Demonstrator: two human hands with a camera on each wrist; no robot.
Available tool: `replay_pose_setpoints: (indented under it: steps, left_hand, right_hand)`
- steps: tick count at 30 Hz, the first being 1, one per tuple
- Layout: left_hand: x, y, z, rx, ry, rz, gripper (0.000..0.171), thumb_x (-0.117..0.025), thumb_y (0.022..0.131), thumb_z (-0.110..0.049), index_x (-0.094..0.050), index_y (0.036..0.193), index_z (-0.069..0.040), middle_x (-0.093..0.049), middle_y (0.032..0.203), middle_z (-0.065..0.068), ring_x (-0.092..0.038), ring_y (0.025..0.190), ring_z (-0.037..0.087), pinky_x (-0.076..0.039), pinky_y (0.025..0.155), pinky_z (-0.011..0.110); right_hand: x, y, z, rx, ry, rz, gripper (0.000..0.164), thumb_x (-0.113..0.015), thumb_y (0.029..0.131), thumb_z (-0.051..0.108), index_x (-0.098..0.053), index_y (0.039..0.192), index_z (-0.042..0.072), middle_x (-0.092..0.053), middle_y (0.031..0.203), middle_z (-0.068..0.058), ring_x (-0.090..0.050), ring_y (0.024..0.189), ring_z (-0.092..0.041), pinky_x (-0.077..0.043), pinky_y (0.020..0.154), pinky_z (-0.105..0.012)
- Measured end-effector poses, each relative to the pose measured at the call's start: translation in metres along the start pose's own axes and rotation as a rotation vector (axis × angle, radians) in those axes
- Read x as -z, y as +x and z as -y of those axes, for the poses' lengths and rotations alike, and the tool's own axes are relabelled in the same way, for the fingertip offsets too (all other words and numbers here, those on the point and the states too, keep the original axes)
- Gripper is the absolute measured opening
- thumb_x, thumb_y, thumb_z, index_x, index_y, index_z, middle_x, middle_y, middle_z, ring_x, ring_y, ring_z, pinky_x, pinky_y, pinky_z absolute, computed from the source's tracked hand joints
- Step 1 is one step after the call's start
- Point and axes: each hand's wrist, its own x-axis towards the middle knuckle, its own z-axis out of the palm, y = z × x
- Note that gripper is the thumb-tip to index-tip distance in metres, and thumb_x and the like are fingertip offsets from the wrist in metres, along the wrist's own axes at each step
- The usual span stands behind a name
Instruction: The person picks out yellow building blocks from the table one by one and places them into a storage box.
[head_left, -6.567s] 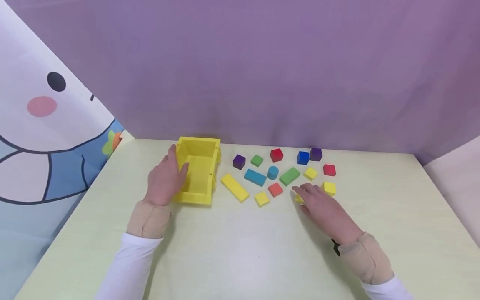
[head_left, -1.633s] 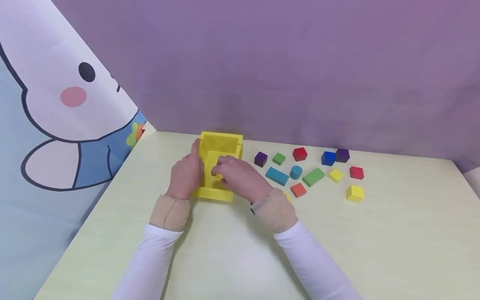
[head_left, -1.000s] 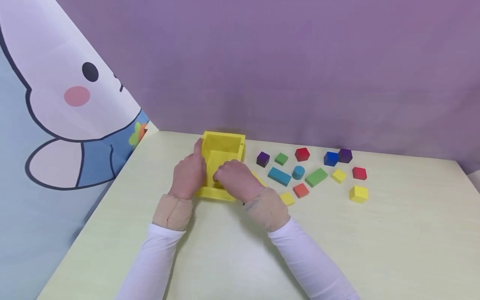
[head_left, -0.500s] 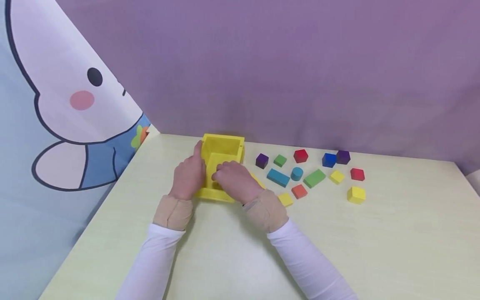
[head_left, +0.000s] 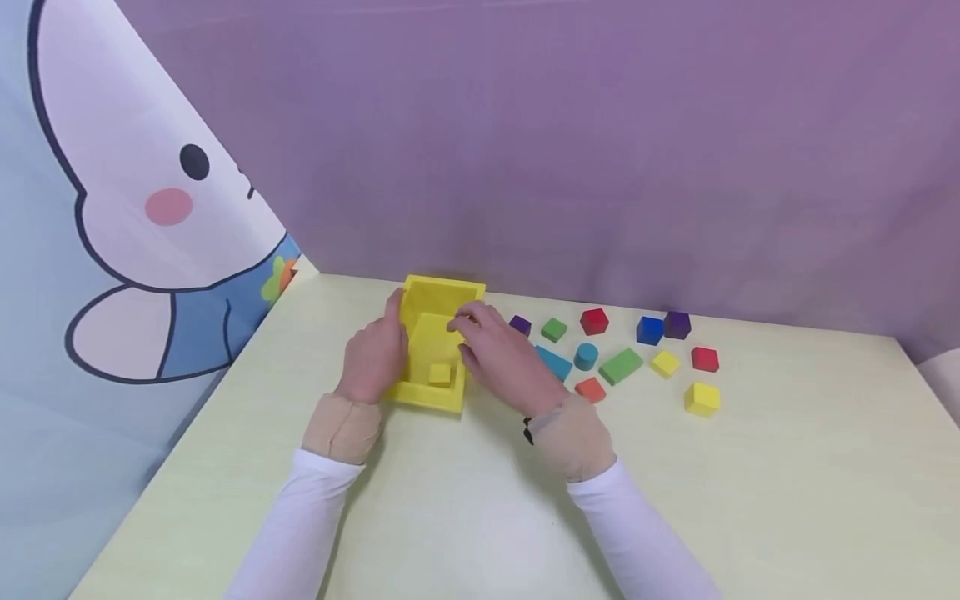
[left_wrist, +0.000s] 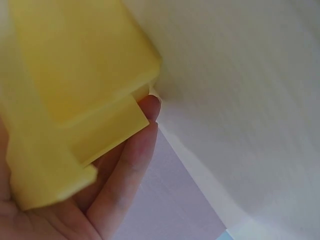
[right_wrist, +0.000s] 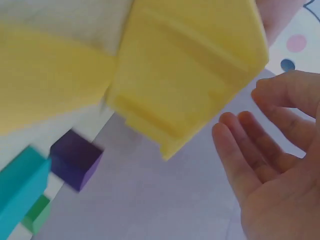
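Observation:
My left hand (head_left: 372, 358) grips the left wall of an open-topped yellow plastic bin (head_left: 442, 292). In the left wrist view, the fingers (left_wrist: 122, 185) wrap around the edge of the bin (left_wrist: 85, 60). One small yellow block (head_left: 439, 374) lies inside on the floor, near the front wall. Over the bin's right wall hovers my right hand (head_left: 504, 358), its fingers loosely bent around nothing. The right wrist view shows the same hand (right_wrist: 285, 165) apart from the bin's outer side (right_wrist: 185, 70).
Loose blocks lie to the right: a purple cube (right_wrist: 75, 157), a teal bar (head_left: 555, 364), a blue cylinder (head_left: 587, 357), a green bar (head_left: 621, 367), a yellow cube (head_left: 702, 400) and several others. A long yellow block (right_wrist: 50, 77) sits beside the bin, hidden behind my right hand in the head view.
Earlier, my right hand reached a yellow block on the table, then went into the bin. Now it has risen up and to the right, and a yellow block shows inside. The left hand keeps its grip.

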Motion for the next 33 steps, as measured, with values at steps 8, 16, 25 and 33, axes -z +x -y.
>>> replay_pose_setpoints:
  steps: [8,16,25,33]
  left_hand:
    - [0.002,0.001,0.005,-0.007,0.009,-0.036,0.052,-0.037,0.093,-0.018,-0.023,0.143,-0.01,-0.056,0.07,0.017,-0.051,0.052,0.033,-0.04,0.046,0.046]
    - [-0.001,0.002,0.005,-0.012,-0.001,-0.032,0.052,-0.036,0.093,-0.019,-0.023,0.143,-0.011,-0.056,0.069,0.016,-0.05,0.05,0.03,-0.039,0.044,0.044]
    - [-0.001,0.001,0.004,-0.012,-0.018,-0.004,0.053,-0.037,0.093,-0.018,-0.021,0.143,-0.01,-0.057,0.073,0.018,-0.051,0.052,0.031,-0.041,0.047,0.045]
    - [0.0,-0.001,0.001,-0.027,-0.013,-0.028,0.052,-0.038,0.093,-0.018,-0.023,0.142,-0.009,-0.054,0.066,0.015,-0.048,0.048,0.029,-0.039,0.045,0.044]
  right_hand:
    - [0.003,-0.008,-0.017,-0.073,-0.035,0.019,0.03,-0.057,0.086,0.016,-0.056,0.114,0.005,-0.05,0.109,-0.003,-0.048,0.098,-0.015,-0.042,0.083,-0.023]
    - [-0.001,-0.012,-0.023,-0.155,-0.07,0.154,0.037,-0.061,0.085,0.023,-0.056,0.117,0.005,-0.054,0.107,-0.004,-0.049,0.094,-0.016,-0.043,0.084,-0.025]
    - [0.001,-0.016,-0.024,-0.29,-0.087,0.336,0.044,-0.065,0.082,0.031,-0.055,0.118,0.008,-0.054,0.096,-0.002,-0.05,0.08,-0.015,-0.045,0.074,-0.027]
    - [0.0,-0.018,-0.024,-0.371,-0.09,0.453,0.05,-0.072,0.075,0.031,-0.052,0.116,0.01,-0.052,0.096,-0.004,-0.05,0.077,-0.018,-0.045,0.073,-0.03]
